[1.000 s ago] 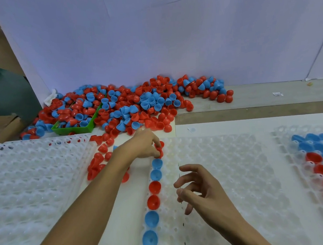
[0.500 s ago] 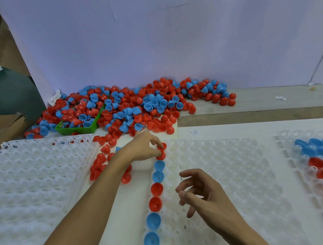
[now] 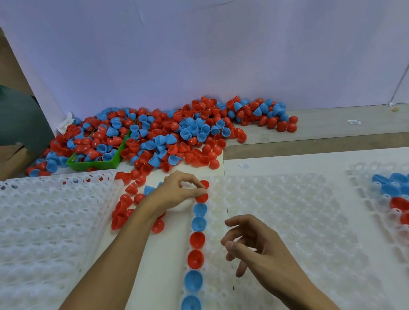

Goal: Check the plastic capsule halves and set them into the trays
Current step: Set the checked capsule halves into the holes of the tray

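Note:
A white moulded tray (image 3: 286, 221) lies in front of me. Its left column holds a row of blue and red capsule halves (image 3: 196, 239), open side up. At the far end of that row my left hand (image 3: 177, 192) pinches a red capsule half (image 3: 202, 198) between thumb and forefinger, with another red half (image 3: 205, 184) just beyond the fingertips. Over the tray, to the right of the row, my right hand (image 3: 259, 249) hovers with loosely curled fingers and nothing in it. The big pile of red and blue halves (image 3: 173, 132) lies behind the tray against the wall.
A green bin (image 3: 96, 164) is half buried in the pile at the left. A stack of white trays (image 3: 41, 236) sits on the left. A partly filled tray (image 3: 368, 180) lies at the right edge. Loose red halves (image 3: 123, 212) lie under my left forearm.
My left hand has stayed at the far end of the row, its fingertips settling on the red half. The right hand has barely shifted.

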